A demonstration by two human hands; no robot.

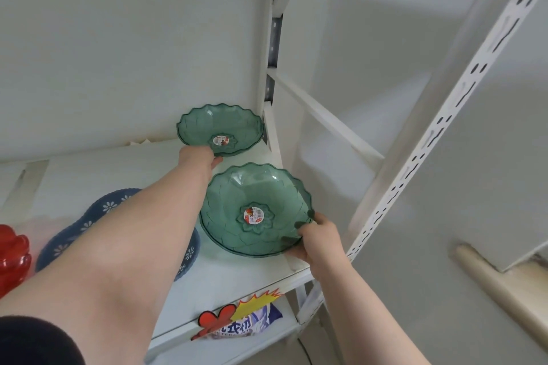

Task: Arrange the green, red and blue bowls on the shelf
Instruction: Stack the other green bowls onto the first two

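Two clear green scalloped bowls sit on the white shelf, each with a sticker in its middle. The far green bowl stands in the back right corner, and my left hand grips its near rim. The near green bowl rests close to the shelf's front right edge, with my right hand holding its right rim, fingertips inside. A blue bowl with white flower cut-outs lies to the left, mostly hidden under my left forearm. A red bowl shows at the far left edge.
A white slotted upright post rises to the right of the shelf. A red and yellow price tag hangs on the front edge, with a packet on the shelf below. The wall closes off the back.
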